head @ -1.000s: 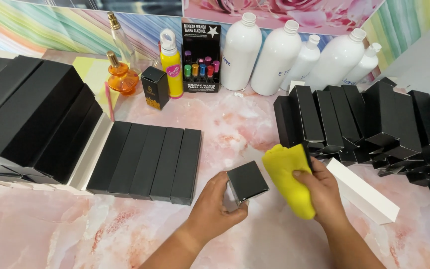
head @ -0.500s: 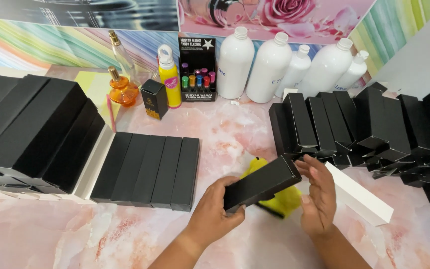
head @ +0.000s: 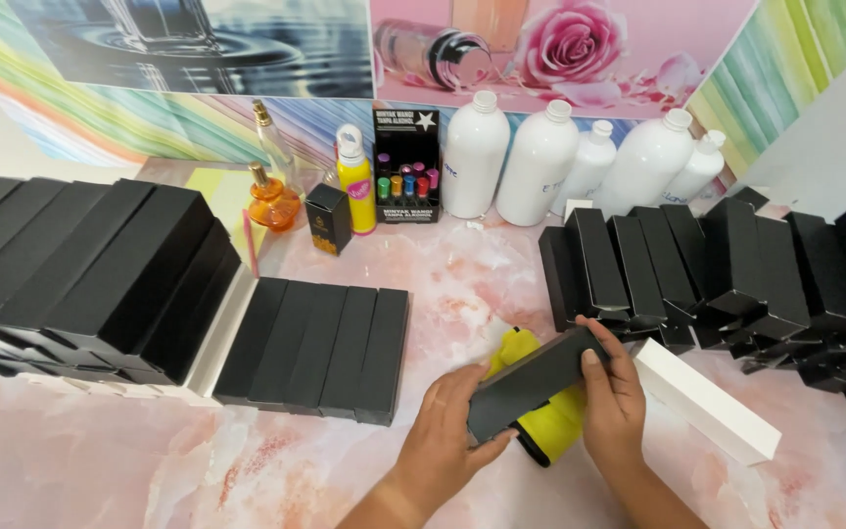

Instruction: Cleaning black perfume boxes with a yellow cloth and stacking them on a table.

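Left hand: the left hand (head: 447, 436) grips the lower end of a long black box (head: 531, 382), fingers curled over the top face and thumb under it.
Right hand: the right hand (head: 614, 407) pinches the upper end of the same box, thumb on top, fingers wrapped behind.
Where the box is: it is held just above the desk (head: 100, 460), near the front edge and a little right of the middle, tilted so its far end rises toward the right.
Underneath: a yellow cloth (head: 545, 431) lies bunched beneath the box, showing above and below it; whether it touches the box, I cannot tell.
Slip risk: both grips sit at the ends, so a loosened hand could let the box swing down onto the cloth.
Crush risk: the box looks like thin card; a hard squeeze could dent a face or pop an end flap.
Knock risk: the upright black boxes (head: 697, 264) crowd the right edge, just beside the right hand, and an elbow or the box's far end could topple them.
White strip: a white flat piece (head: 702, 402) lies just right of the right hand, easy to shove aside.
Box look: matte black, slim, rectangular, clean sharp edges, no marks visible.
Neighbours: a flat row of black boxes (head: 320, 348) lies to the left, well apart.
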